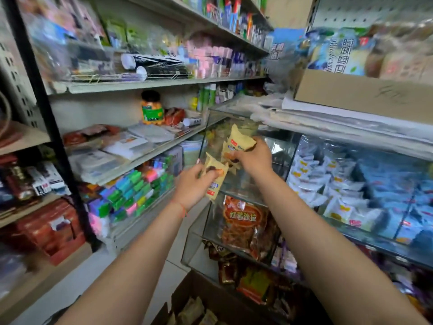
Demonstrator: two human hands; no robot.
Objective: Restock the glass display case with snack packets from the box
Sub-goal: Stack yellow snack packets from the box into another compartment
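Nearest you, the cardboard box (pixel 185 299) holds packets. Your left hand (pixel 191 184) grips one yellow snack packet (pixel 214 178); your right hand (pixel 254 159) grips more yellow packets (pixel 239 139) at the glass display case (pixel 210 127) opening.

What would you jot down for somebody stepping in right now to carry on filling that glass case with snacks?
Left hand: fingers pinch one yellow snack packet, held just outside the glass display case.
Right hand: grips more yellow packets at the case's upper compartment, not yet let go.
Box: on the floor below, open, packets still showing inside.
Done: packets lifted from the box up to the case. The compartment below holds a red-brown bag.
Left: set down the packets in both hands, then fetch more from the box.
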